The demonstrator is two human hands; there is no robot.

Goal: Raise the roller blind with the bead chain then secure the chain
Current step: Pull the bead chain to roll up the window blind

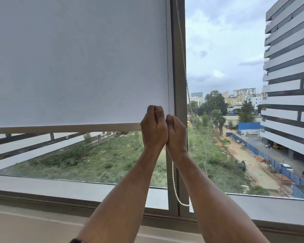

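Note:
A white roller blind [77, 64] covers the upper part of the left window pane, and its bottom bar [65, 128] hangs well above the sill. A white bead chain [167, 67] runs down the blind's right edge into my fists, and its loop [175, 190] hangs below them. My left hand [154, 128] and my right hand [176, 132] are side by side, touching, both closed on the chain in front of the bottom bar's right end. A second, darker strand of chain [187, 85] hangs along the window mullion.
A grey vertical mullion [178, 58] stands just right of the blind. The window sill [60, 186] and lower frame [42, 202] run across below my arms. Outside lie a grassy lot, a road and a tall striped building [288, 85].

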